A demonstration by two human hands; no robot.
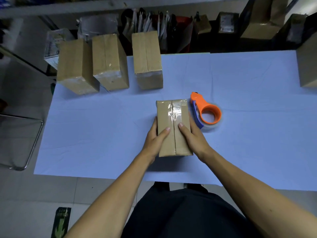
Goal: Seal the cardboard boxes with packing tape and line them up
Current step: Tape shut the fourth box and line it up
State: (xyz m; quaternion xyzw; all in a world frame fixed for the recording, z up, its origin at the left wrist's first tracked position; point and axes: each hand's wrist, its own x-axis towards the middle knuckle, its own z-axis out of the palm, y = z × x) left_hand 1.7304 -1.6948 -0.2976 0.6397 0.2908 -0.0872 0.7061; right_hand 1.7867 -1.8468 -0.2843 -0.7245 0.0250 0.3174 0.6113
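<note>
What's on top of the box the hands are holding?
Shiny clear tape runs along the far part of the box top, over its middle seam. Both thumbs rest on top too. Whatever is inside stays hidden, since the flaps are closed.

Bench (89, 138) has a pale blue cover, creased in places. Metal-frame stool (25, 143) stands left of it on a grey tiled floor (42, 194). Green-and-black printed packet (61, 222) lies on the floor near the bottom edge. Behind the bench: bags and hanging packets (151, 21), plastic-wrapped bundles (96, 26), brown parcels on dark shelving (260, 19).
</note>
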